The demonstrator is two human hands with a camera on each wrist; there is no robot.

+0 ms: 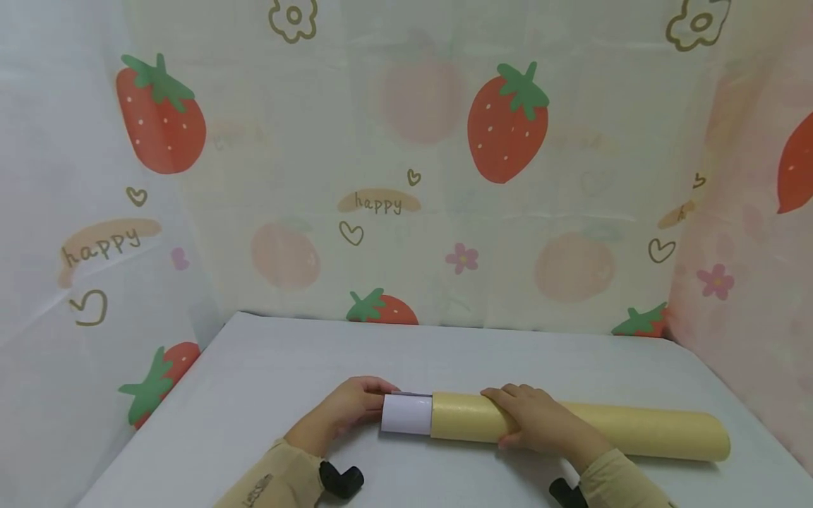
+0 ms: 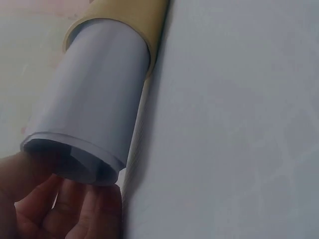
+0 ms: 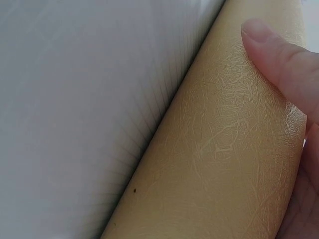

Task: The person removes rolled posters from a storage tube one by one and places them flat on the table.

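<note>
A long yellow tube (image 1: 648,429) with a finely wrinkled surface lies crosswise on the white table. From its left end sticks out a roll of white paper (image 1: 408,414), its open end showing curled layers in the left wrist view. At that end my left hand (image 1: 348,409) pinches the paper's edge, the thumb at the opening and the other fingers (image 2: 75,211) beneath. Farther right my right hand (image 1: 536,420) grips the tube from above, its thumb (image 3: 276,57) lying along the near side. The paper inside the tube is hidden.
The white table (image 1: 305,346) extends around the tube. A patterned curtain (image 1: 438,162) with strawberries and hearts stands behind it and at both sides. Black wrist-worn pieces (image 1: 341,481) stick out at both sleeves.
</note>
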